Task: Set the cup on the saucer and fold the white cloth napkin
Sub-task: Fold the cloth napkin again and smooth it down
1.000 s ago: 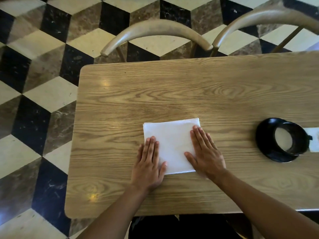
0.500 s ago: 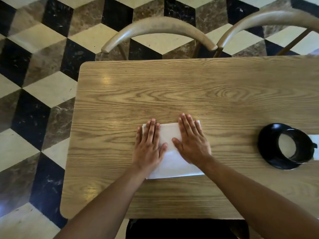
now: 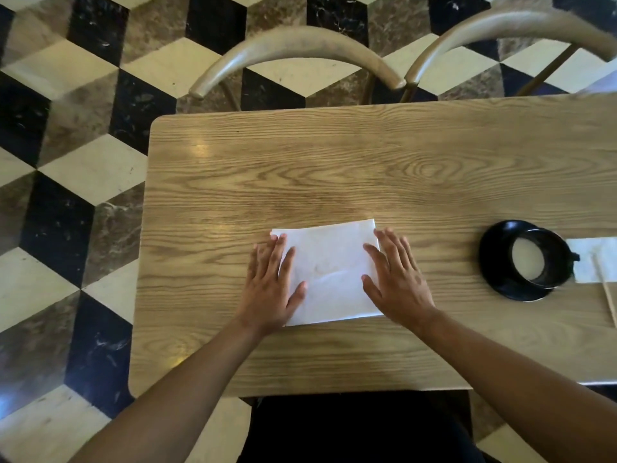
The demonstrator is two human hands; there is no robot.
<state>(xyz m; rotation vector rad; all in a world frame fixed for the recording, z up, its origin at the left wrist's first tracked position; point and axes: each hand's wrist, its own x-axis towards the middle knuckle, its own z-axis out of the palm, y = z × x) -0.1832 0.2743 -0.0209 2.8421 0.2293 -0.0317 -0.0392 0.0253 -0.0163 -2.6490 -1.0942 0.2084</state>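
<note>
Two flat hands press a folded white cloth napkin (image 3: 329, 272) onto a wooden table (image 3: 334, 168), seen from above by the person's head camera. The left hand (image 3: 270, 282) lies palm down over the napkin's left edge, fingers straight and slightly spread, gripping nothing. The right hand (image 3: 395, 279) mirrors it on the right edge, also flat and released. Between them the napkin shows as a neat rectangle with a faint crease near its middle. This looks like the smoothing stage of the fold; a further fold would call for pinching one edge and carrying it across. Well to the right, a black cup (image 3: 541, 259) already sits on a black saucer (image 3: 494, 262), so that part of the task appears done. Just beyond the saucer lie a second white napkin (image 3: 592, 259) and a thin wooden stick (image 3: 606, 289). Two curved chair backs (image 3: 297, 51) stand past the far table edge, on a chequered floor (image 3: 83, 162).
</note>
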